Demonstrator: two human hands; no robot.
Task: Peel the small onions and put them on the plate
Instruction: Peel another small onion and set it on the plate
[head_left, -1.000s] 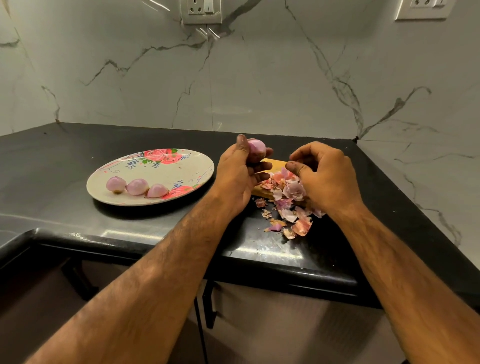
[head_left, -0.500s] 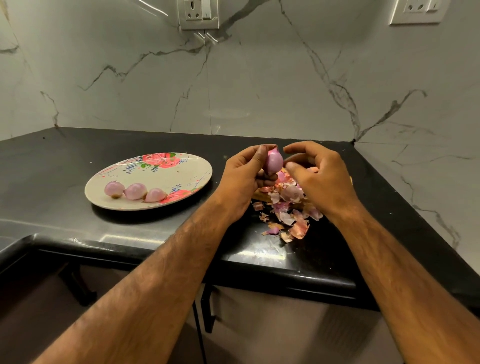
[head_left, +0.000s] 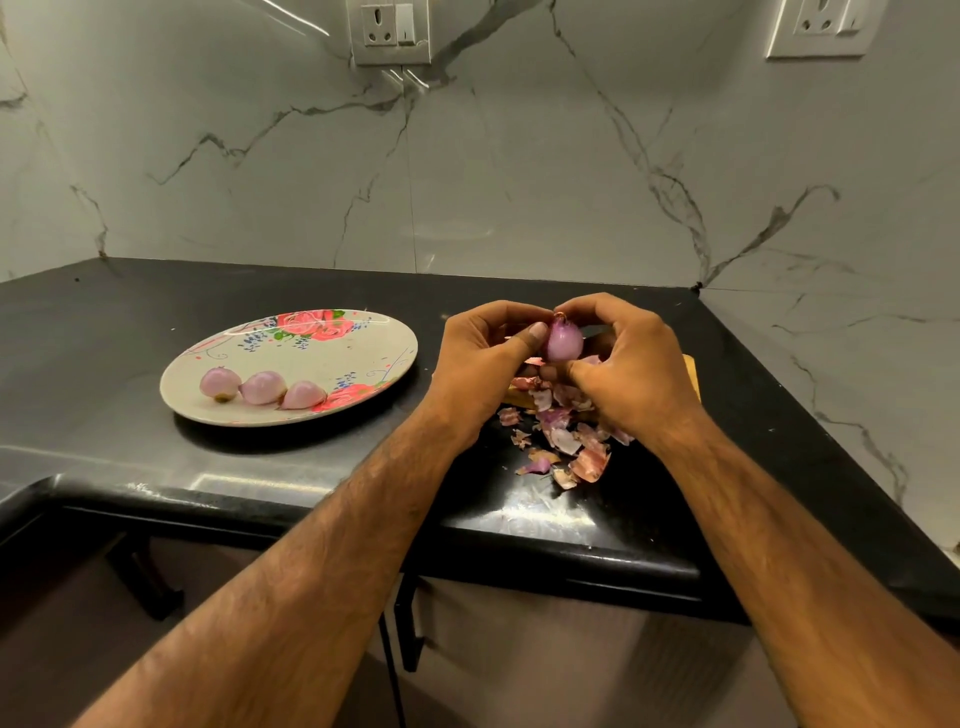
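One small onion (head_left: 563, 340) is gripped by curled fingers (head_left: 535, 332) of the left hand (head_left: 483, 358) and right hand (head_left: 631, 374), above a peel pile (head_left: 563, 439) near the table's (head_left: 156, 291) front edge. Three peeled onions (head_left: 262, 387) lie on the plate (head_left: 363, 358), leftward.

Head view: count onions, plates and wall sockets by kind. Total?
Plated onions: 3
Held onion: 1
Floral plate: 1
Wall sockets: 2
Total: 7
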